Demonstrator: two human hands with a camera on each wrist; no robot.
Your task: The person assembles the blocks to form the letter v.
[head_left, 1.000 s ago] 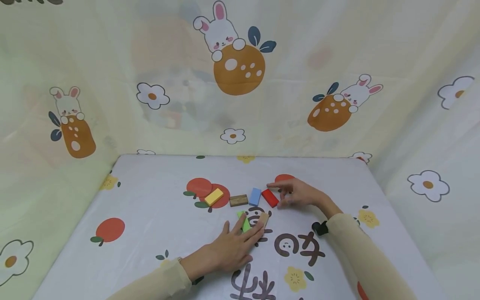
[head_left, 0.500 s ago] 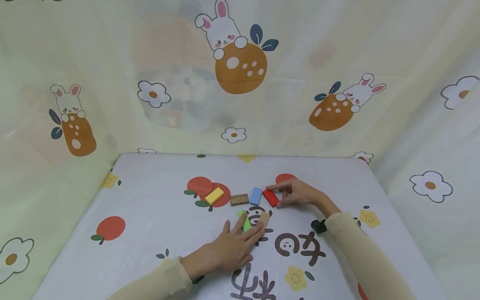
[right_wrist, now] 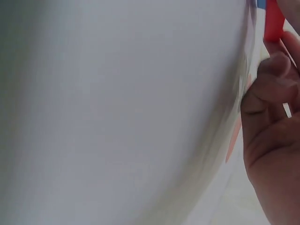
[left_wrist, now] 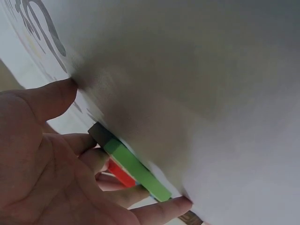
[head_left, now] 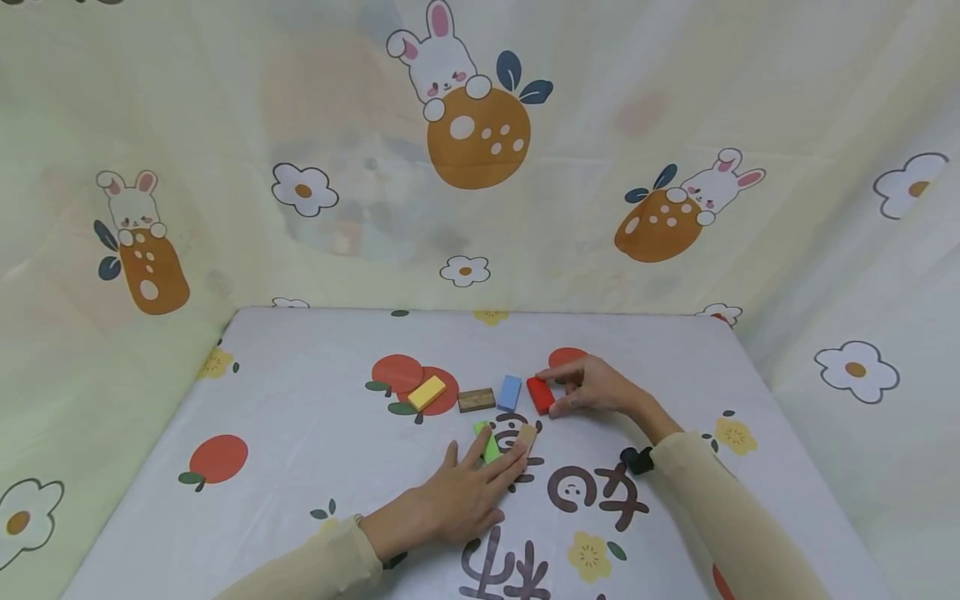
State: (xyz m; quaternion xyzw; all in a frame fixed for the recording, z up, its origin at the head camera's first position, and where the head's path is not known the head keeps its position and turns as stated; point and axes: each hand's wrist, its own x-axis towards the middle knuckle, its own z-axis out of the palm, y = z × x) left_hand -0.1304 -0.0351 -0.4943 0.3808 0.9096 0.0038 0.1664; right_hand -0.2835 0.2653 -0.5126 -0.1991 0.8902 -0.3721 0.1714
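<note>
My right hand (head_left: pixel 600 385) holds a small red wooden block (head_left: pixel 540 396) by its two ends, the index finger at the far end and the thumb at the near one. The block lies on the tablecloth; in the right wrist view the red block (right_wrist: pixel 273 21) shows beside the fingertips. With spread fingers, my left hand (head_left: pixel 465 496) rests on the table, touching a green block (head_left: pixel 489 446) and a tan block (head_left: pixel 527 437). The left wrist view shows the green block (left_wrist: pixel 136 168) under the left fingers, which hide part of it.
Left of the red block, a blue block (head_left: pixel 509 393), a brown wood-grained block (head_left: pixel 477 400) and a yellow block (head_left: pixel 427 394) lie in a loose row. The white tablecloth (head_left: pixel 300 467) carries printed fruit, flowers and characters. Patterned curtains (head_left: pixel 360 242) surround the table.
The red block has turned slightly toward pointing away from me, moved by the right thumb and index finger. My left hand and the other blocks stay put.
</note>
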